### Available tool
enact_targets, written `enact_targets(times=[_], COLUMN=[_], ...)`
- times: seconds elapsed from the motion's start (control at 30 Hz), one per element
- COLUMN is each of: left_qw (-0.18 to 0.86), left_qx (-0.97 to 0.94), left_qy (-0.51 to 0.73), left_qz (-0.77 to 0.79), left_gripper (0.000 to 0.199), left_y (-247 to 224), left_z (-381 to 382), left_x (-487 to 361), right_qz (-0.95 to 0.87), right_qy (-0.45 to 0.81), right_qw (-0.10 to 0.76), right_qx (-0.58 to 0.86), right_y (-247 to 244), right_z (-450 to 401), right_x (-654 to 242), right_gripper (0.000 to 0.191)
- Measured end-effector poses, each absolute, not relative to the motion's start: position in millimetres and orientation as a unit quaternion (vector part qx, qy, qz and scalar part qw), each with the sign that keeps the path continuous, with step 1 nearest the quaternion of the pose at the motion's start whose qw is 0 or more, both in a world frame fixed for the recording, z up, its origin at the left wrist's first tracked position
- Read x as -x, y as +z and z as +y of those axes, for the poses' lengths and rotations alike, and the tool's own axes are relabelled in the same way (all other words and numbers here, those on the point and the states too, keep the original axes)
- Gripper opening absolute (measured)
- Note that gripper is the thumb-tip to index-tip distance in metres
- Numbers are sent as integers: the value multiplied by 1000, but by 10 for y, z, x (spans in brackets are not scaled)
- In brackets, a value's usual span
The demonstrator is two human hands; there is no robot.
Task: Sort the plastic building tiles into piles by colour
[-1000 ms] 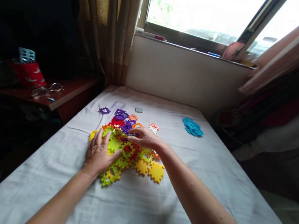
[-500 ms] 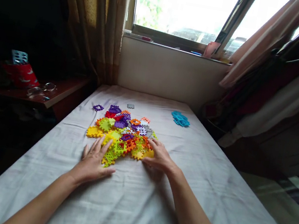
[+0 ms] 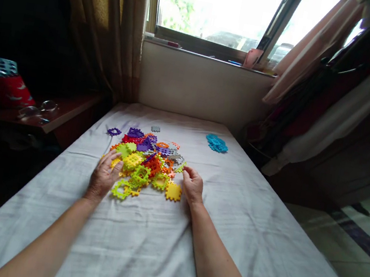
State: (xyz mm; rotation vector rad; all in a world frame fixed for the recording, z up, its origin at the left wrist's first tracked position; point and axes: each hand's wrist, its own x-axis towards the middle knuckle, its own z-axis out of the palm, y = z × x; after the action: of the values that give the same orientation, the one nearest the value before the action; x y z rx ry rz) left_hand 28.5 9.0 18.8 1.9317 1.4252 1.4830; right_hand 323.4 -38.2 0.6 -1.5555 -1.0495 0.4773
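Note:
A mixed pile of notched plastic pieces (image 3: 140,173) in yellow, green, orange, red, purple and grey lies on the white sheet (image 3: 152,246). My left hand (image 3: 104,176) rests at the pile's left edge, fingers apart, against yellow pieces. At the right edge is my right hand (image 3: 193,185), its fingers curled together beside a lime green piece (image 3: 181,166); whether they grip anything is too small to tell. A flat yellow square (image 3: 173,192) lies just left of that hand. Farther back at the right sits a separate blue heap (image 3: 217,143).
A single purple piece (image 3: 114,132) and a grey one (image 3: 156,129) lie behind the pile. On the left, a dark red table (image 3: 65,111) holds glasses (image 3: 39,110) and a red container (image 3: 10,89). Clothes (image 3: 321,109) hang at the right.
My left hand has drawn back left, and the front pieces are more spread out. My right hand's fingers have curled in, and the yellow square now shows fully. The view has shifted slightly.

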Motion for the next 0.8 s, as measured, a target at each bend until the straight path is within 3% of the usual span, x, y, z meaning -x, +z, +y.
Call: enact_targets(times=[0.23,0.37,0.47,0.63,0.8], left_qw=[245,275,297,301,273], left_qx=[-523,-494,-484,-478,-501], left_qy=[581,591,587,583,580], left_qz=[574,575,576,583,581], left_gripper=[47,49,50,49,45], left_y=[68,83,83,75,50], left_z=[146,176,173,169,184], left_x=[57,51,42,47,49], right_qz=[-579,-699,-733,-721,-561], right_qy=[277,245,190,178,27], right_qw=[378,269,214,224,248], right_qx=[667,615,618,631,790], right_y=[297,449,507,465,307], right_z=[-709,-888,-933,-892,-829], right_x=[-3377,-3381,-3340,-3479,-3797], right_gripper=[22,44,46,40,35])
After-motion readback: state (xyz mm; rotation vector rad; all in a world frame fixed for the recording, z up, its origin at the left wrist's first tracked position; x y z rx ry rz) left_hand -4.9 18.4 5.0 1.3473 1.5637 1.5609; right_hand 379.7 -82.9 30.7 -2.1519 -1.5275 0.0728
